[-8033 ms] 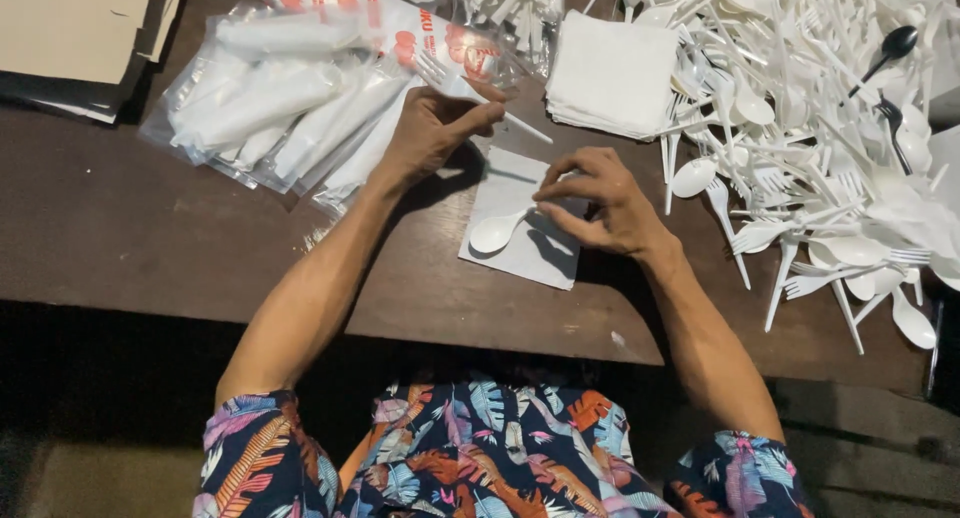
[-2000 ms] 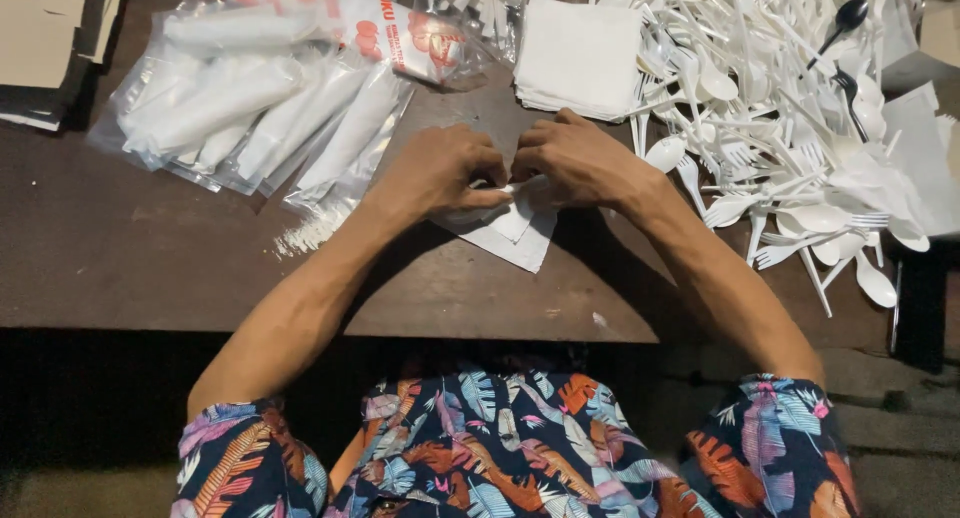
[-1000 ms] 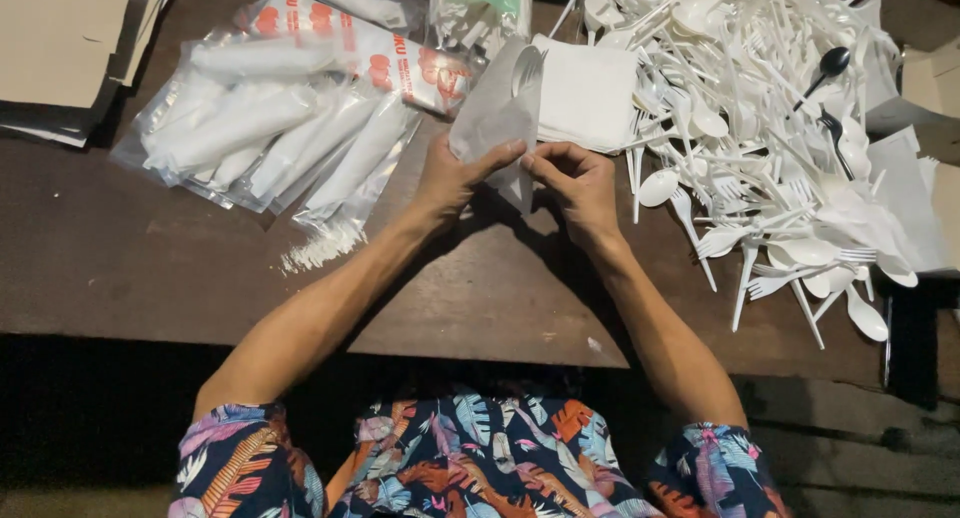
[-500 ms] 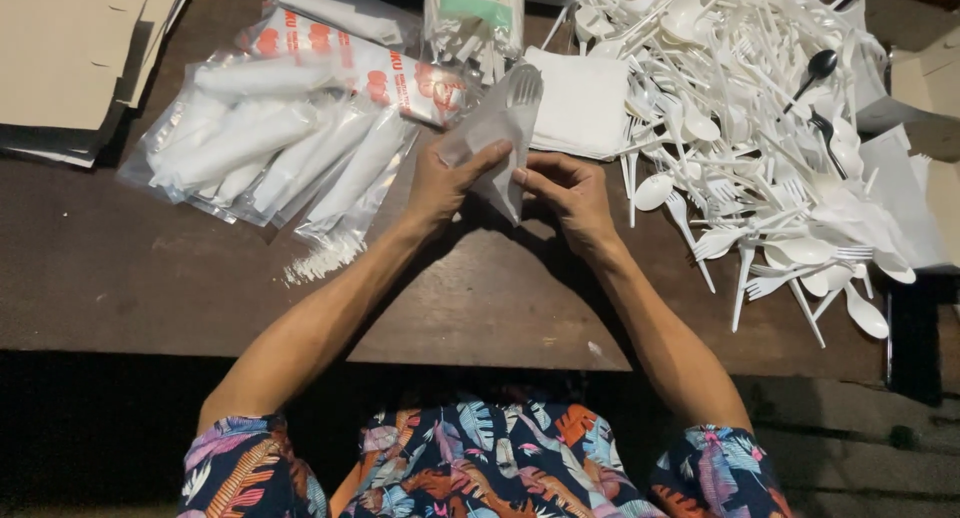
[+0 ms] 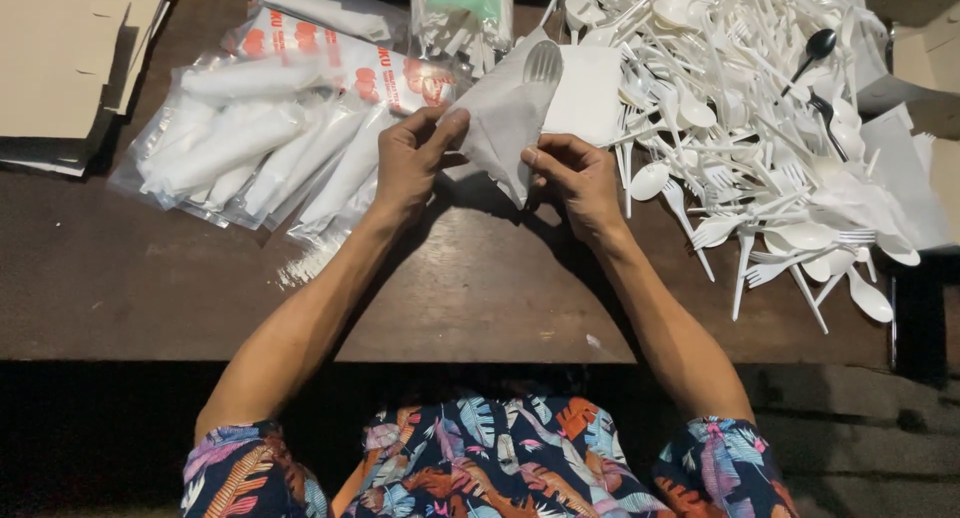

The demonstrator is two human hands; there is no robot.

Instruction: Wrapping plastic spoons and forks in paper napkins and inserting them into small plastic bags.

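Note:
Both hands hold a white napkin [image 5: 500,123] wrapped around plastic cutlery, lifted a little above the dark wooden table [image 5: 480,288]. A white plastic fork's head [image 5: 543,62] sticks out of the wrap's top. My left hand [image 5: 410,163] pinches the wrap's left edge. My right hand [image 5: 575,173] grips its lower right edge near the pointed bottom. A stack of white napkins [image 5: 588,93] lies just behind the wrap.
A big heap of loose white plastic spoons and forks [image 5: 760,118] covers the table's right side. Clear bags of wrapped cutlery rolls [image 5: 270,148] lie at the left. Flat cardboard pieces [image 5: 60,58] are stacked far left. A pack of toothpicks [image 5: 462,13] stands at the back.
The hands folded the napkin around cutlery on the table, then lifted the wrapped bundle up and away from me; it now stands more upright with the fork head showing on top.

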